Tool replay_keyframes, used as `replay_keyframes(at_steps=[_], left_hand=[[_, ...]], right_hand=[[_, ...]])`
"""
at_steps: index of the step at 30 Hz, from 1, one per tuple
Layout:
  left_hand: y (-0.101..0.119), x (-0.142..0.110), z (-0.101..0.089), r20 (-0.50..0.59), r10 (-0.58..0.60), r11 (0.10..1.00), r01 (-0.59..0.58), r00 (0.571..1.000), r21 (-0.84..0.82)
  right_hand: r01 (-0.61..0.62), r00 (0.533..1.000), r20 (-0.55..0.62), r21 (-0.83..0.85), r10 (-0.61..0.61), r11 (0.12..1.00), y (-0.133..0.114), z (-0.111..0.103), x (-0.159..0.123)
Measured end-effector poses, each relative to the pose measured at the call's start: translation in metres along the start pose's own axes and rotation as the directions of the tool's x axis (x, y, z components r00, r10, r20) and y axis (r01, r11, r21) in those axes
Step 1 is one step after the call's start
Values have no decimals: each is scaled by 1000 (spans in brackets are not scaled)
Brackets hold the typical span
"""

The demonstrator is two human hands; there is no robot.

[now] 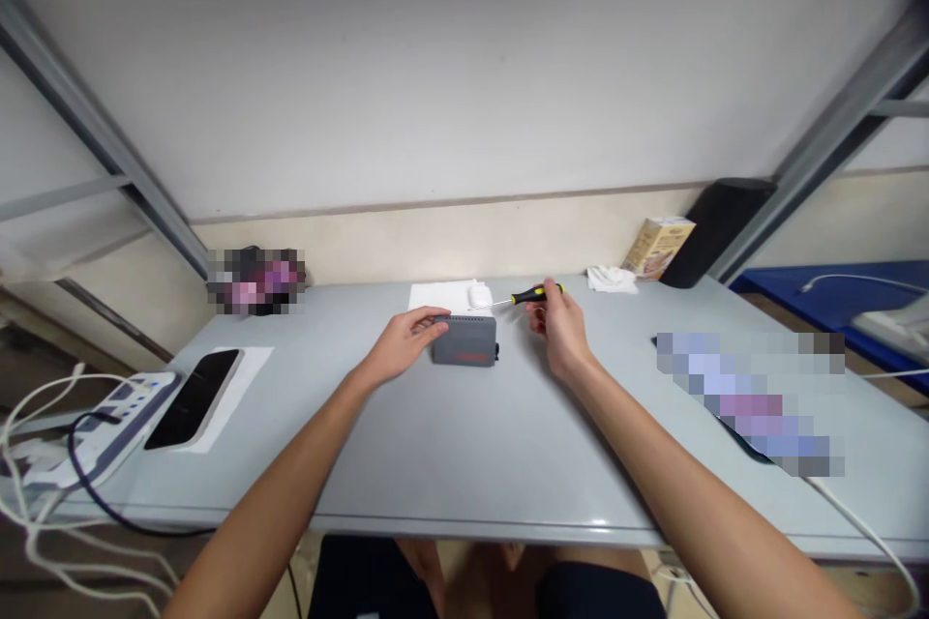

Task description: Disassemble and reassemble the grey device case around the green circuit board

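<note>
A small dark grey box (464, 348) with red print and a row of vent slots along its top edge stands on the desk in front of me. At its left end, my left hand (406, 340) grips it between thumb and fingers. My right hand (557, 324) is closed on a screwdriver (528, 296) with a black and yellow handle. Its thin shaft points left, and the tip appears just above or behind the box's top edge. Behind the box lie a white rounded case (479, 295) and a white sheet of paper (435, 296).
A phone (195, 397) lies on paper at the left, beside a power strip (123, 421) with tangled cables. At the back right are a crumpled tissue (612, 280), a carton (659, 247) and a black cylinder (715, 232). A blurred-out flat object (747, 401) lies at the right.
</note>
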State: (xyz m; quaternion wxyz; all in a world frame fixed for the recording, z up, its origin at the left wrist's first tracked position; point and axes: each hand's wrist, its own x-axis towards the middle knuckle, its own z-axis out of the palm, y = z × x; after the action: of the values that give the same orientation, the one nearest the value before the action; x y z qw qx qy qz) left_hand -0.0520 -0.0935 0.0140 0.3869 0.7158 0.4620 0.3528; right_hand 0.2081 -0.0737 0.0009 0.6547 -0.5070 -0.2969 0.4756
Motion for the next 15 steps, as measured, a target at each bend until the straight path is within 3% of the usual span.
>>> replay_keyframes(at_steps=[5,9,11,15], left_hand=[[-13,1,5,-52,37,987,-28,998,161],[-23,2,7,-28,55,964,-46,998,260],[-25,3,9,-10,79,955,-72,997,289],[-26,3,11,3,110,951,-106,994,289]], right_hand=[[75,996,-49,-82,-80,994,5,-1,6],[220,973,-29,-161,-228,962,6,-2,5],[351,930,-24,-230,-366,908,2,-2,-2],[609,769,9,-314,-639,728,-8,0,-27]])
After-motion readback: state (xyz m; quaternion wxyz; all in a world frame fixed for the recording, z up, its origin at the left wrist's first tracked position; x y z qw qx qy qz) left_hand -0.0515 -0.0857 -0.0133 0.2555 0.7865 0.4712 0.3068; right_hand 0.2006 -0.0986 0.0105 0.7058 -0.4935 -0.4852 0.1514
